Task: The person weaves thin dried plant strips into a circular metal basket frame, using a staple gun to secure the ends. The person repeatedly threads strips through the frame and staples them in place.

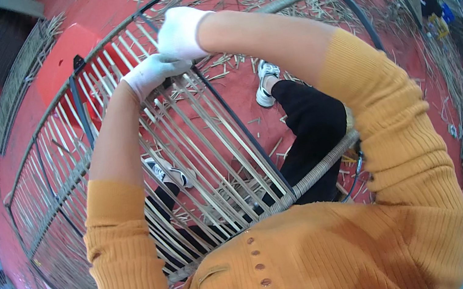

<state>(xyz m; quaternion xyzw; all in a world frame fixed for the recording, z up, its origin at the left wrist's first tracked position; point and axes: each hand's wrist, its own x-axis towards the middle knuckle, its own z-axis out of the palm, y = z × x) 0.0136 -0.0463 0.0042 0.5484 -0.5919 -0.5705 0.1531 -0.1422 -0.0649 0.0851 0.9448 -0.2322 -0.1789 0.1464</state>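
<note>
A large curved frame of dark, slim bars (243, 129) strung with pale, narrow slats (206, 149) sits over the near edge of the red floor (239, 84), its near side — a thick rail wrapped in ribbed, tan cord (324, 161) — drawn up against the person's waist. That closeness probably lets the lap steady the frame and leaves both hands free for its far side. The left hand (154, 74), in a white knitted glove, lies across the far ends of the slats, its thumb side toward the right hand, perhaps to keep them lined up. The right hand (181, 32), gloved alike, is raised just beyond it, rounded at the knuckles, perhaps so that it can work against the left one's hold. The gloves turn their backs to the view, so I cannot tell whether the fingers of either hand are clenched on a slat or merely resting. The slats look smooth, stiff and straight, set side by side with thin gaps through which a black-and-white shoe (170, 174) shows on the floor. Dry, straw-like scraps (319, 11) litter the floor's far part, and a glossy red plastic stool (66, 50) stands toward its far left corner. Ribbed mustard sleeves (377, 72) are pushed up to the forearms — likely to stay clear of the slat ends.
</note>
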